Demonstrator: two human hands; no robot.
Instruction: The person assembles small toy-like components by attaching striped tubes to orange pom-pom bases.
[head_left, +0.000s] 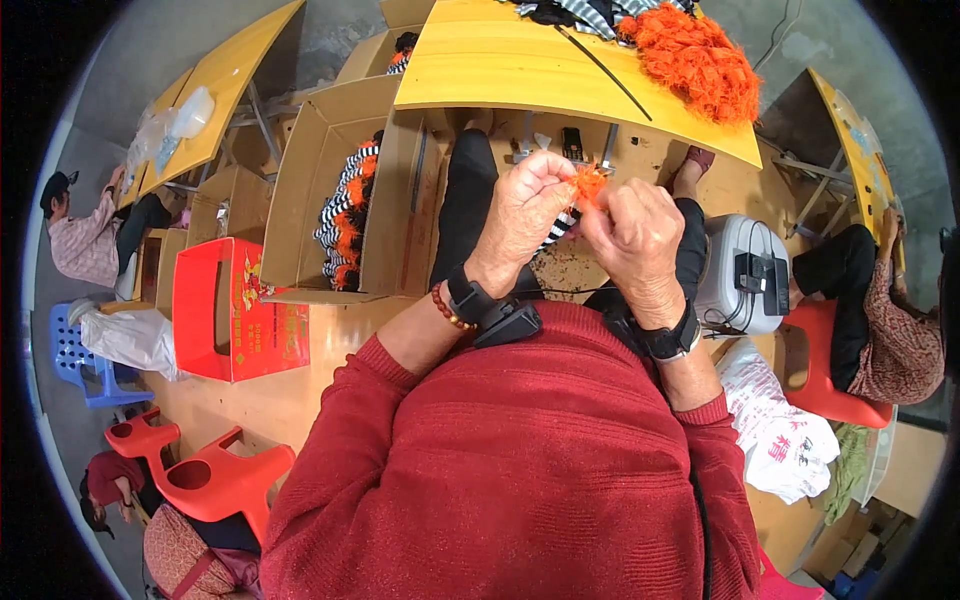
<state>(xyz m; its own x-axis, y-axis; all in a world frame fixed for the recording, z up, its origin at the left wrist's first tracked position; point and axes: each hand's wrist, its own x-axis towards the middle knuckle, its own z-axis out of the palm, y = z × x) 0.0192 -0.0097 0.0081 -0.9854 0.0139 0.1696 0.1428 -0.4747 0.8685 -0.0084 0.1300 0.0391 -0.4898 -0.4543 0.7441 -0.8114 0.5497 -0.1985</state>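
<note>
In front of my lap I hold a small piece of black-and-white striped fabric (556,232) topped with a fluffy orange tuft (588,183). My left hand (532,205) is closed on it, thumb and index finger pinching at the tuft. My right hand (634,235) is closed too, its fingertips at the tuft's right side. The striped part hangs below, between the two hands, partly covered by them. Whether a small tool or thread lies in the right fingers cannot be made out.
Ahead stands a yellow table (490,60) with a heap of orange fluffy material (700,65) and a thin black rod (603,72). Left is a cardboard box (290,200) holding several striped-and-orange pieces (347,225), beside a red box (270,325). A grey case (735,270) stands right. Other people sit around.
</note>
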